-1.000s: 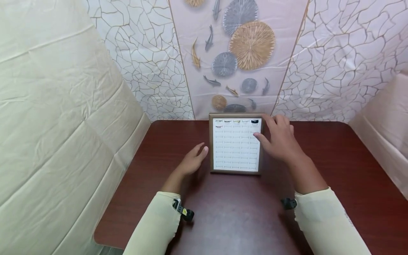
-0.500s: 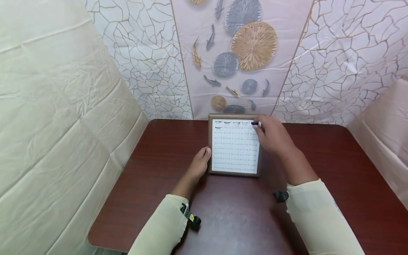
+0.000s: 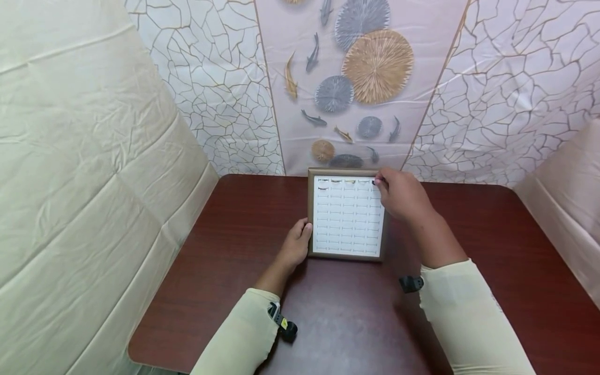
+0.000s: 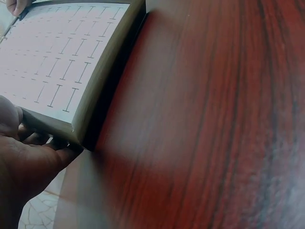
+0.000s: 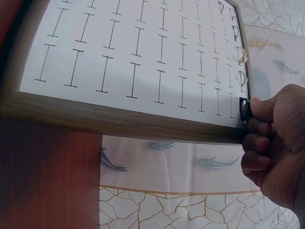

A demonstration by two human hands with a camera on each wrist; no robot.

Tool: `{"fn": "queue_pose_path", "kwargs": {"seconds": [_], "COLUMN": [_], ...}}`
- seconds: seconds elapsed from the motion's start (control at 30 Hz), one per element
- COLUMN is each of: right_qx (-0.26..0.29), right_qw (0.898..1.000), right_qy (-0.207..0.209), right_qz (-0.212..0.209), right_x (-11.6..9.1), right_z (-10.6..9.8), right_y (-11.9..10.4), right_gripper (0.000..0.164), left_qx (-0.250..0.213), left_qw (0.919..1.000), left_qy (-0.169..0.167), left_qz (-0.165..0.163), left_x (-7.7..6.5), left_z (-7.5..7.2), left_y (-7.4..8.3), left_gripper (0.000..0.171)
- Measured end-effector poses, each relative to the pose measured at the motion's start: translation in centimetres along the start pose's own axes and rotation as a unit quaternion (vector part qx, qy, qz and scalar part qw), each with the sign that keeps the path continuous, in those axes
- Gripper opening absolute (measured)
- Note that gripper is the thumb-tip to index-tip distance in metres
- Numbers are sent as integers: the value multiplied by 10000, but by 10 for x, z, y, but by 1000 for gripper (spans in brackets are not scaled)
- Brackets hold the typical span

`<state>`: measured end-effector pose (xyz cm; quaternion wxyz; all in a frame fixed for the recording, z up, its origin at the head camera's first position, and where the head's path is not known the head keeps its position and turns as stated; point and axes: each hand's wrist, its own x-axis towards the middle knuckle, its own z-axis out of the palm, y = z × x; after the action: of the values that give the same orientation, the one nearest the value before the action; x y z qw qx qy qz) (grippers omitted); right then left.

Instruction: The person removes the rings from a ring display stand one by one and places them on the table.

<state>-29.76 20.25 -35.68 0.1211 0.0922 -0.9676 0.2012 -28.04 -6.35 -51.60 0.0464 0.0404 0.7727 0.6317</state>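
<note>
A wood-framed ring display board [image 3: 347, 224], white with rows of slits, stands tilted back on the table. My left hand [image 3: 295, 244] grips its left edge; in the left wrist view the thumb lies at the frame and the fingers reach behind it. At the top right corner my right hand [image 3: 405, 195] pinches a black ring [image 5: 245, 109], which sits at the corner slot. How deep the ring sits in the slit cannot be told. Several thin rings [image 5: 241, 56] are set along the top row, and one ring [image 3: 323, 188] starts the second row.
The dark red wooden table [image 3: 253, 208] carries the board near its back edge. Right behind hangs a patterned cloth backdrop [image 3: 370, 67] with fish and round shapes. Pale cloth walls [image 3: 94, 182] stand at both sides.
My left hand has come in from beside the board and taken its left edge. My right hand has moved from the frame's top right corner onto the black ring and pinches it.
</note>
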Motion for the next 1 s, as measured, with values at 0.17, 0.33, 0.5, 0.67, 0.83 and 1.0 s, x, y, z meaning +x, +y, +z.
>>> {"fn": "queue_pose_path", "kwargs": {"seconds": [0.17, 0.33, 0.5, 0.67, 0.83, 1.0], "right_qx": [-30, 78, 242, 481, 701, 998], "right_qw": [9999, 9997, 9992, 9976, 9961, 9930], "right_qy": [-135, -218, -110, 59, 97, 42], "right_qz": [-11, -82, -302, -490, -524, -637], "right_x": [0, 0, 0, -2, -4, -6], "right_z": [-3, -5, -3, -2, -1, -2], "right_y": [0, 3, 9, 16, 22, 28], "right_gripper": [14, 15, 13, 12, 11, 12], "left_qx": [73, 181, 287, 336, 395, 473], "left_qw": [10000, 9998, 9996, 9993, 9991, 9987], "left_qy": [48, 62, 68, 102, 119, 118], "left_qz": [35, 68, 34, 88, 136, 127], "left_x": [0, -1, -2, -2, -2, -2], "left_z": [0, -1, -1, -1, 0, 0], "left_y": [2, 5, 6, 5, 5, 6], "left_gripper": [46, 44, 44, 44, 43, 44]}}
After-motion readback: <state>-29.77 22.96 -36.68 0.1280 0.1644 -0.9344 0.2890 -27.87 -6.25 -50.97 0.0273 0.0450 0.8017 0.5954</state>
